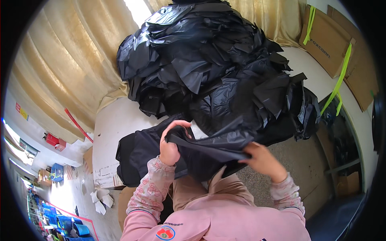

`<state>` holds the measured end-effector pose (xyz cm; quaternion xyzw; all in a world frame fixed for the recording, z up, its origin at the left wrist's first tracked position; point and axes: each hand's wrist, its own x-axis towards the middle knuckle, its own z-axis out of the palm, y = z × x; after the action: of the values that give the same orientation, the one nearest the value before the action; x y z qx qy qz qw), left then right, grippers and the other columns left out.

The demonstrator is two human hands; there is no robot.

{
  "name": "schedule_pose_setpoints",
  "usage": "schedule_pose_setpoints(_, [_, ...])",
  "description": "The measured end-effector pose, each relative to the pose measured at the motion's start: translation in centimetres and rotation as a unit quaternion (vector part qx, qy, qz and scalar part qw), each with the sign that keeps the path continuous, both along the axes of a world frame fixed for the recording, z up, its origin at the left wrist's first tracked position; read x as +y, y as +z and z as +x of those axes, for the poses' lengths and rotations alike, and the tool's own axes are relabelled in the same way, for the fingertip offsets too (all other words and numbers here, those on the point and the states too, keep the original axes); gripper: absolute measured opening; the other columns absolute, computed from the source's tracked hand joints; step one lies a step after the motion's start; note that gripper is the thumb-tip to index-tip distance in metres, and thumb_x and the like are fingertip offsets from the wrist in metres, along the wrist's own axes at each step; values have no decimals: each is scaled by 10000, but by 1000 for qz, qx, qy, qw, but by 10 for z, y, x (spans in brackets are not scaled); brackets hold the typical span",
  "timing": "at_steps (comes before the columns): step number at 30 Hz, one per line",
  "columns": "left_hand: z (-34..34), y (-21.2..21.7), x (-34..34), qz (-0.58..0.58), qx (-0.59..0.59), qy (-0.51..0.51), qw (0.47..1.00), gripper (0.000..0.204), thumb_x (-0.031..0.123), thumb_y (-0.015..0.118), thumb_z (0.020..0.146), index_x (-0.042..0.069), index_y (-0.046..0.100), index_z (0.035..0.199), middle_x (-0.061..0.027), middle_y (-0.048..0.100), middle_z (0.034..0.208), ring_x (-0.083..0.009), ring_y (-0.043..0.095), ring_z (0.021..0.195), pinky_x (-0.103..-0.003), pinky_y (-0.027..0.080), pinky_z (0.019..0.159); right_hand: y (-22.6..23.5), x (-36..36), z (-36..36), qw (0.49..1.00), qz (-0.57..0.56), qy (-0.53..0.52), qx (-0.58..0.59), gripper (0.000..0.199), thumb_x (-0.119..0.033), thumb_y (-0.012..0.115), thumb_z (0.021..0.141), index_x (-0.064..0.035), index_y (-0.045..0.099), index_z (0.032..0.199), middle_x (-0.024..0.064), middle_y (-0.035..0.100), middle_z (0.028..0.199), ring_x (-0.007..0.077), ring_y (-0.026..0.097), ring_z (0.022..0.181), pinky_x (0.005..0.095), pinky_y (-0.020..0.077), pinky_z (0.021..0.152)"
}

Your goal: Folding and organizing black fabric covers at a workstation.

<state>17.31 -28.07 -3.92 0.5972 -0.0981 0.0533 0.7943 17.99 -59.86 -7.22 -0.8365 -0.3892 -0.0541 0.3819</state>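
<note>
A thin, slightly shiny black cloth piece [209,149] hangs between my two hands above my lap. My left hand [170,146] is curled round its left edge, with the fingers bent over the top. At the cloth's right end, my right hand [263,162] pinches the edge, slightly smeared by motion; its fingertips are partly hidden. Beneath and left of my left hand, more flat black pieces [136,148] lie stacked on the near edge of the white table [109,128]. The held piece is folded and creased, so its full shape cannot be made out.
A tall heap of black pieces [201,52] covers the back of the table. Cardboard sheets [325,42] with a yellow-green strap [343,68] lean at the right. Beige curtains [76,52] hang behind. Paper scraps [101,201] lie on the floor at the left.
</note>
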Motion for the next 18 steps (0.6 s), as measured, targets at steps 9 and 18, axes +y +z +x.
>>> schedule_pose_setpoints(9, [-42, -22, -16, 92, 188, -524, 825, 675, 318, 766, 841, -47, 492, 1339, -90, 564, 1310, -184, 493, 1224, -332, 359, 1084, 22, 10, 63, 966, 198, -156, -58, 182, -43, 656, 823, -58, 616, 1000, 84, 663, 911, 204, 659, 833, 292, 503, 754])
schedule_pose_setpoints(18, [-31, 6, 15, -109, 164, -170, 966, 499, 179, 772, 774, -49, 606, 1185, -171, 670, 1151, -290, 662, 1044, -404, 519, 948, 82, 22, 45, 979, 161, -123, -33, 366, -32, 692, 794, 2, 599, 1146, 163, 642, 1051, 314, 642, 951, 347, 505, 859])
